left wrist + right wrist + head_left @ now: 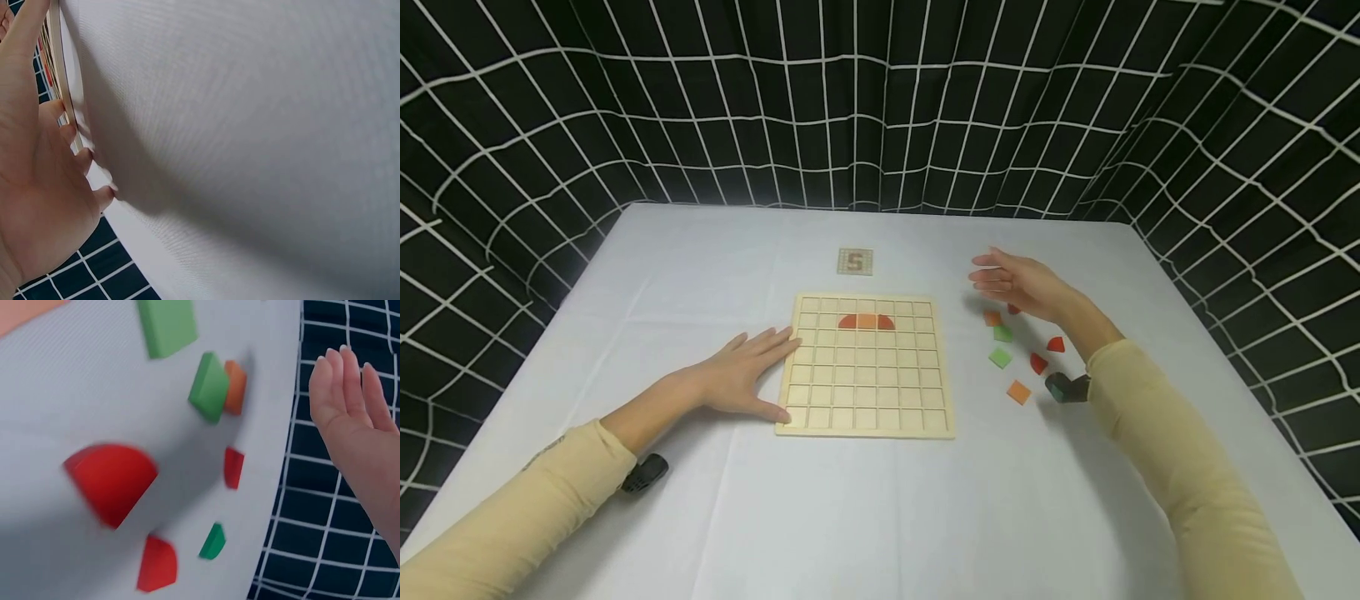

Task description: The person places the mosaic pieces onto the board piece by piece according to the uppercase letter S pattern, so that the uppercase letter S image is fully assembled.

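Observation:
A pale wooden grid board lies on the table. In its second row from the top sit a red quarter-round piece, an orange square and another red quarter-round. My left hand rests at the board's left edge, fingers spread, thumb at the near left corner. To the right of the board, my right hand hovers over loose pieces with fingers extended and nothing in it. Below it are green pieces, an orange square and red quarter-rounds. A dark green piece shows in the right wrist view.
A small square card with an S-like pattern lies beyond the board. White cloth covers the table. Black netting with white grid lines stands behind and at both sides. A dark wrist device hangs under the left sleeve.

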Action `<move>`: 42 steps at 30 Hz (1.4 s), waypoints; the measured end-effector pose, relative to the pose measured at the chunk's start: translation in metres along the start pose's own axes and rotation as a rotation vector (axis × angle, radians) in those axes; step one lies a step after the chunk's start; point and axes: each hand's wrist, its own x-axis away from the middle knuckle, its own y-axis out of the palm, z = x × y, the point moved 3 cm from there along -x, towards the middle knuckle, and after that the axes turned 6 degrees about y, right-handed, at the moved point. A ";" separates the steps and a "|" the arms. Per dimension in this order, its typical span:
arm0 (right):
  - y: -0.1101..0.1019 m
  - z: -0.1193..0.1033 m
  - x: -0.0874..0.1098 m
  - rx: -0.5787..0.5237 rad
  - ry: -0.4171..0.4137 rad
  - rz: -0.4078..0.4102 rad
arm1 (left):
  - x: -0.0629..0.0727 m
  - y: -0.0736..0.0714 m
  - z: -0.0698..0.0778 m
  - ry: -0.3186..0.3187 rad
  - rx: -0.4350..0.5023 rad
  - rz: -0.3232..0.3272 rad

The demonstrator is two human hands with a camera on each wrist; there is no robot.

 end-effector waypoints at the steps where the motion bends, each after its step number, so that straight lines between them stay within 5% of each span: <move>1: -0.002 0.002 0.001 -0.003 0.000 0.000 | 0.000 0.000 0.000 -0.002 0.000 -0.001; 13: -0.019 0.027 0.018 0.045 -0.012 0.040 | 0.000 0.001 0.001 -0.001 -0.006 0.007; 22: -0.020 0.045 0.028 0.252 -0.018 0.064 | 0.000 0.002 0.000 0.002 -0.011 0.012; 32: -0.018 0.057 0.032 0.305 -0.033 0.093 | 0.000 0.001 0.001 0.003 -0.006 0.008; 38: -0.016 0.063 0.031 0.488 -0.033 0.195 | 0.000 0.000 0.002 -0.002 -0.004 0.001; 42: -0.014 0.065 0.029 0.569 -0.110 0.238 | 0.000 -0.001 0.003 -0.002 -0.006 0.002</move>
